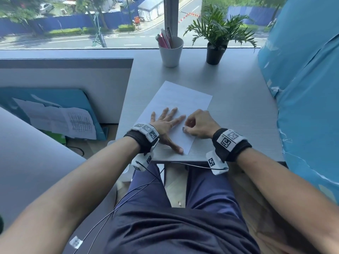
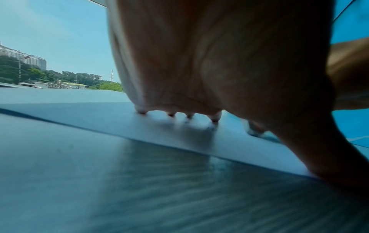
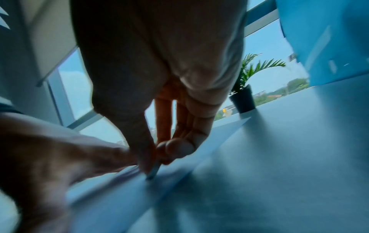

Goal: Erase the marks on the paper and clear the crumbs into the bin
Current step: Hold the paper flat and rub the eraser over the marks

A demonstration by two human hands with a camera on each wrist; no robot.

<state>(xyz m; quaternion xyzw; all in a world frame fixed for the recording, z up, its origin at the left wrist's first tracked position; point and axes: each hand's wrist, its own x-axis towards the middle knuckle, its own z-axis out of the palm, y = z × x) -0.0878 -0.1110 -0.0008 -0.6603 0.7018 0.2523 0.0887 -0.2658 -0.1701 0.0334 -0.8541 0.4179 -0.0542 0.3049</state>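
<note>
On paper [image 1: 176,105], eraser [image 1: 184,129] pinched by right fingers [image 1: 189,123]

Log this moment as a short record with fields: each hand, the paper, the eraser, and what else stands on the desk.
left hand: left hand lies flat with fingers spread, pressing on the paper
right hand: right hand pinches the eraser, fingers curled
paper: white paper lies flat and askew on the desk; marks too faint to read
eraser: small eraser, its tip on the paper beside the left fingertips
desk, far end: white cup with pens, potted plant to its right
bin: not in view
crumbs: too small to tell
</note>
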